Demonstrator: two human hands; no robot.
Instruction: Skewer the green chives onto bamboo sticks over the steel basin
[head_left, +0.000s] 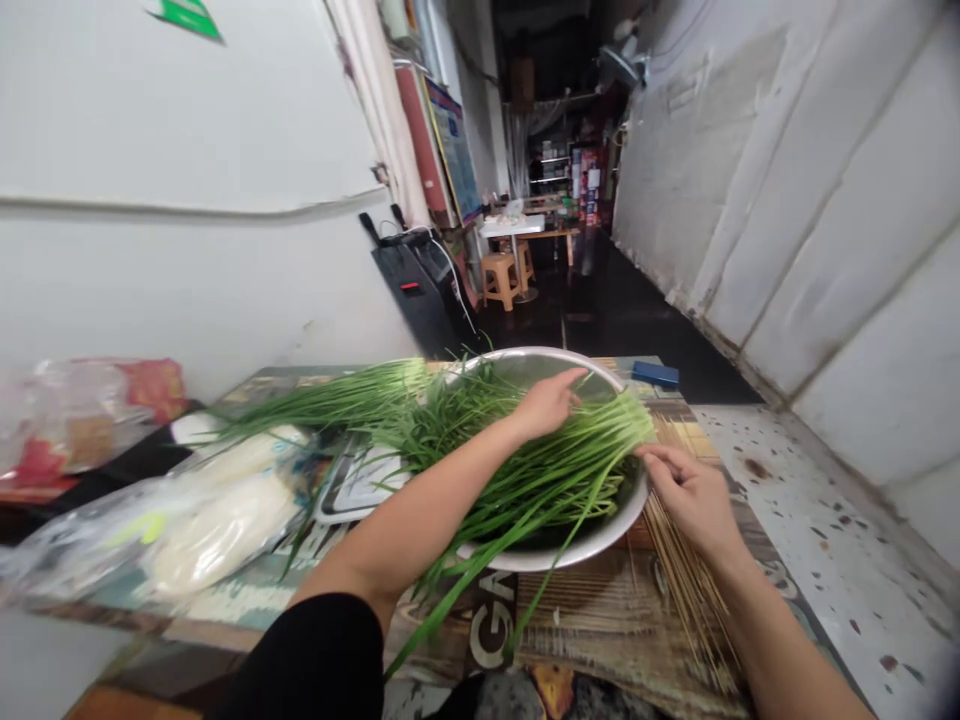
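Observation:
A bunch of garlic chives [555, 450] lies across a large metal bowl [577, 552], its pale stem ends at the right rim and its leaves trailing over the near left side. Over the far side of the bunch is my left hand [551, 402], its index finger stretched out and the other fingers partly bent. At the right rim my right hand [694, 495] pinches the nearest stem ends between thumb and index finger. Anything thinner inside that pinch cannot be made out. Bamboo skewers [686, 590] lie on the table beneath and beside my right hand.
Another pile of chives [337, 395] lies left of the bowl, by a pale tray [367, 480]. Clear plastic bags with white contents [225, 530] cover the table's left end. A blue box [655, 374] sits at the far right edge. Stools [500, 278] stand farther back.

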